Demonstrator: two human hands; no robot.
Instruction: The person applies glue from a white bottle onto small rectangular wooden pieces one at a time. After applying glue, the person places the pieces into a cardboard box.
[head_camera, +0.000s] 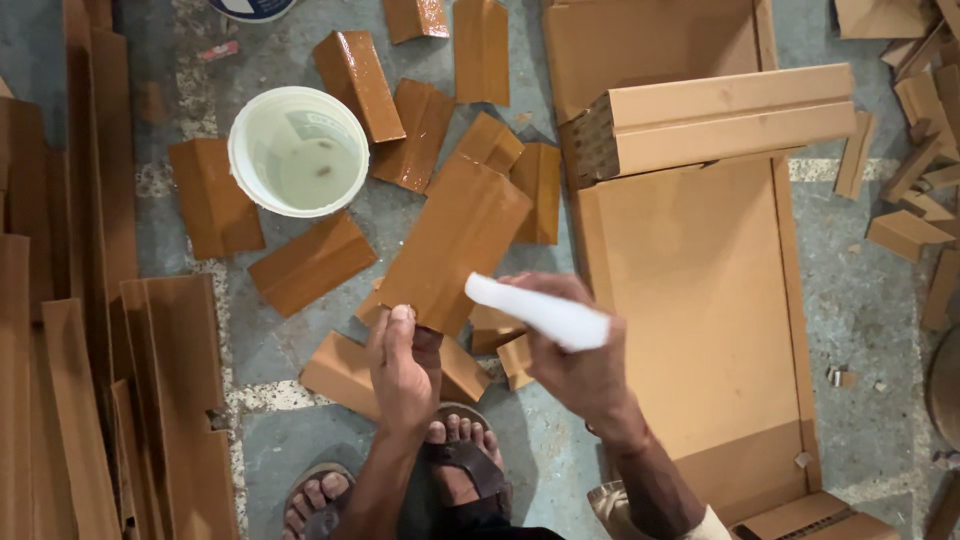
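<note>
- Nearest the wearer, below the white bucket and toward the bottom edge, two feet in dark sandals stand on the grey concrete floor.
- Just above the sandals, the left hand grips the near corner of a folded brown cardboard piece, thumb on top and fingers curled under it — the piece is lifted and tilts up and away toward the bucket's right side.
- Right of that hand, the right hand is closed around a white brush-like tool, its pale end pointing left over the lower edge of the held cardboard piece; whether the tip touches the piece cannot be told.
- Under and around the held piece, on the bucket's near right, more short cardboard pieces lie scattered on the floor.
- Below and left of the bucket, long cardboard strips are stacked along the left edge.
- Well to the bucket's right, a large flat cardboard sheet lies on the floor, and a long angled cardboard profile rests across its far part.
- The bucket itself stands upright on the floor, holding a pale, whitish liquid.
- Around and beyond the bucket, glossy wet-looking cardboard pieces lie at loose angles — some touch each other.
- Far right of the bucket, small cardboard offcuts are heaped by the frame edge.
</note>
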